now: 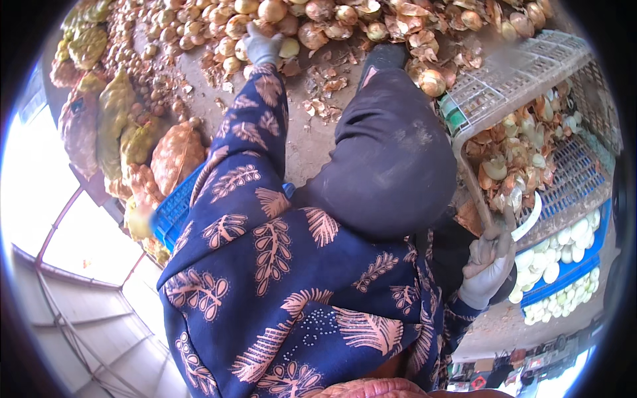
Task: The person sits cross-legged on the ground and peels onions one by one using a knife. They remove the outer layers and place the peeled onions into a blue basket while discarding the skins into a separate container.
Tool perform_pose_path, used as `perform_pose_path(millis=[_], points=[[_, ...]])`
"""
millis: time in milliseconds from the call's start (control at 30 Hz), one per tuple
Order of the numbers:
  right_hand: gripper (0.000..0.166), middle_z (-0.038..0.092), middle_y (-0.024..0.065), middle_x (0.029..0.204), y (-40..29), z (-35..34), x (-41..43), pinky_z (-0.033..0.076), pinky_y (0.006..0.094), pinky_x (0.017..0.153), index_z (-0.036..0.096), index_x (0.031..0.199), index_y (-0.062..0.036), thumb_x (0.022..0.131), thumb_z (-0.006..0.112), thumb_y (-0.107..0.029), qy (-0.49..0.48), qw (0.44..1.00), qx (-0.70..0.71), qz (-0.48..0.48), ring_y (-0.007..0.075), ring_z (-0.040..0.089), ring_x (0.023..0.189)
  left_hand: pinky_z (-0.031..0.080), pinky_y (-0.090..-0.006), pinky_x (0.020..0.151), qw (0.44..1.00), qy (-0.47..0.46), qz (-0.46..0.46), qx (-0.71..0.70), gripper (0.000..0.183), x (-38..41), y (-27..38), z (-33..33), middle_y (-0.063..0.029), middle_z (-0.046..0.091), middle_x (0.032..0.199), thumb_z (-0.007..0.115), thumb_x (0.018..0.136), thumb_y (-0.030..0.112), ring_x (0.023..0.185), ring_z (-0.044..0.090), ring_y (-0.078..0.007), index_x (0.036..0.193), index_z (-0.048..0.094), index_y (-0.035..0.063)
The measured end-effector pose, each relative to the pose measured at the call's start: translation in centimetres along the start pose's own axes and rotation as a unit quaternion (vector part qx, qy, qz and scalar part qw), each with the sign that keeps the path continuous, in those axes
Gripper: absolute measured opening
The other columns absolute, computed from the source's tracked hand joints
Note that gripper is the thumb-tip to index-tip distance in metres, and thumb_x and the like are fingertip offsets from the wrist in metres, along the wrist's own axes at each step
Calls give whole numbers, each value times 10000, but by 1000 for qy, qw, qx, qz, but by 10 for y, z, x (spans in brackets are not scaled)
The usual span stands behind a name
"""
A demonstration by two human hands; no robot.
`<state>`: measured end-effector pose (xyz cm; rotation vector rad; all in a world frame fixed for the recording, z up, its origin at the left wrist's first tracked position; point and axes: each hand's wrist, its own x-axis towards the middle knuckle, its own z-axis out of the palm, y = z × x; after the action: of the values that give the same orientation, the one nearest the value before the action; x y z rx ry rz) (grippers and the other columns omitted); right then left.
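My left hand (264, 46), in a pale glove, reaches onto a heap of yellow onions (312, 36) on the floor. Its fingers are spread over the onions, and a paler onion (289, 48) lies beside it. What is under the palm is hidden. On the right, my right hand (486, 266), in a soiled pale glove, is curled beside a tipped plastic crate (470, 174). A curved, pale knife blade (528, 219) projects from its finger side; the handle is hidden in the hand. Inside the crate are onion skins and scraps (515, 164).
Blue crates (565, 273) of peeled white onions stand at the lower right. Filled mesh sacks (176, 154) and a blue basket (174, 211) lie on the left. My bent leg (393, 159) is between the hands; loose skins (323, 82) litter the floor.
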<state>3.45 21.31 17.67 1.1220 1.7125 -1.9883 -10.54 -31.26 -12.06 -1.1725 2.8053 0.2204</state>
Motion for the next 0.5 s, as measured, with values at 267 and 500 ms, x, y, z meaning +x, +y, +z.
perform_pose_path(millis=[267, 500], points=[[486, 588, 111, 917, 0, -5, 1, 278, 166, 397, 374, 1424, 81, 1040, 446, -209, 9, 999, 31, -12, 42, 366, 483, 548, -430, 880, 873, -86, -92, -471, 654, 11, -27, 21, -164, 619, 1189, 824, 722, 209, 976, 650, -323, 1277, 519, 46], [460, 626, 58, 836, 25, -16, -2, 354, 173, 423, 434, 1400, 36, 1025, 515, -217, -70, 994, -74, -43, 38, 466, 509, 380, -518, 1124, 469, -429, 44, -771, 606, -91, 106, -125, -178, 513, 1401, 649, 923, 284, 1312, 482, -341, 1416, 430, 9]])
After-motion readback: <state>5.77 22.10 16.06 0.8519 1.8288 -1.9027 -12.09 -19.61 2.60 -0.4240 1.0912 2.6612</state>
